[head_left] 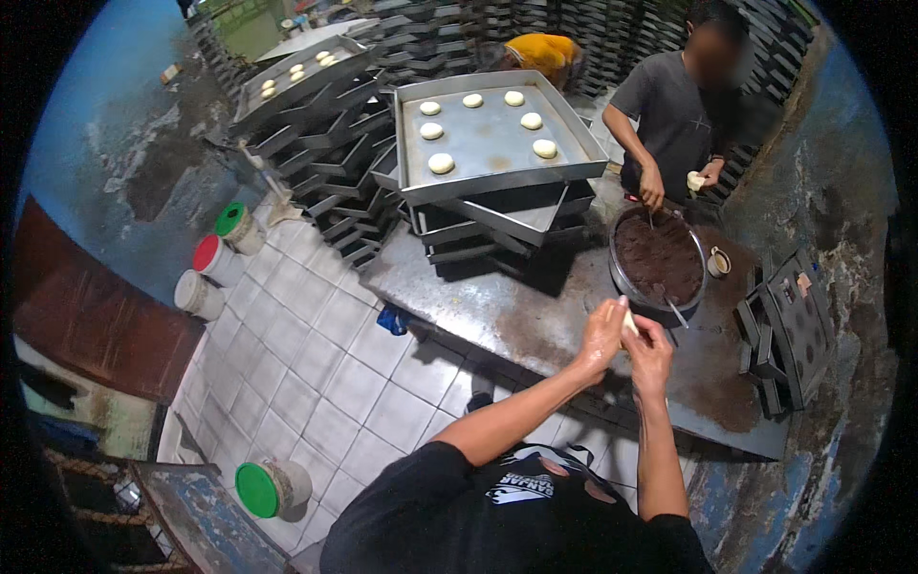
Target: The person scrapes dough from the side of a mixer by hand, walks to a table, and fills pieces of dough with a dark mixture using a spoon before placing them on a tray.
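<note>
Together, both hands (626,340) pinch soft pale dough piece (630,322) beside round metal bowl (620,277).

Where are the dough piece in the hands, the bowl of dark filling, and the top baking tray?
dough piece (629,322), head view, pale edge showing between both hands.
bowl of dark filling (623,287), head view, left metal rim.
top baking tray (488,143), head view, bare floor.

White square floor tiles (316,364) with dark grout cover the ground. The wall (115,115) at left is blue, stained and peeling; a similar worn wall (841,143) stands at right. A grey metal worktable (535,316) fills the middle, dusted brown. Stacks of dark baking trays (335,163) line the back. Lidded plastic tubs (220,258) stand along the left wall.
</note>
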A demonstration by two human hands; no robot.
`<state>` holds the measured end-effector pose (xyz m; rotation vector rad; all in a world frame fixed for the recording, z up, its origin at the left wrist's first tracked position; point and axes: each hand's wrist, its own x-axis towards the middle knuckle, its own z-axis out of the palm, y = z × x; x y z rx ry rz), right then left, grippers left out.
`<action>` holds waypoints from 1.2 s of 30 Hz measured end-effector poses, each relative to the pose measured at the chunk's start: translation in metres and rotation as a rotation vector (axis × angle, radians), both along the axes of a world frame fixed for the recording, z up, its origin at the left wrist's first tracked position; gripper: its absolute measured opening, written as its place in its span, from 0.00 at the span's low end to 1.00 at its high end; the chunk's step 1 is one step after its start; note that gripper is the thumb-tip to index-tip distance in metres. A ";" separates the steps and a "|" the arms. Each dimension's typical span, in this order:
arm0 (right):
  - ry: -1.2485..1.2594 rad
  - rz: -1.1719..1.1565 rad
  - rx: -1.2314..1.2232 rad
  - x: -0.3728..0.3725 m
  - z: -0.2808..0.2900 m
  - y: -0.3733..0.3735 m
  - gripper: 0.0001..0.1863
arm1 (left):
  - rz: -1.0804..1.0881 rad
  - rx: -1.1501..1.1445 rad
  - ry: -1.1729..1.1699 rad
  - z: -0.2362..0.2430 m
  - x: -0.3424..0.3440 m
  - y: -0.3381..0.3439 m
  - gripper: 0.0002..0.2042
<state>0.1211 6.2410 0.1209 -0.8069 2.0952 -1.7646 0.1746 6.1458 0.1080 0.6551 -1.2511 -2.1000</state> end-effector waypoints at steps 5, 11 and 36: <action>-0.346 0.147 -0.229 0.012 0.033 0.068 0.14 | 0.156 -0.427 0.061 -0.016 -0.019 0.046 0.15; 0.232 -0.084 0.119 0.018 -0.036 0.086 0.13 | -0.350 -0.159 -0.391 -0.090 0.039 0.038 0.26; -0.005 -0.228 0.837 -0.058 -0.238 0.295 0.29 | -0.997 0.143 -0.455 -0.258 -0.183 0.152 0.12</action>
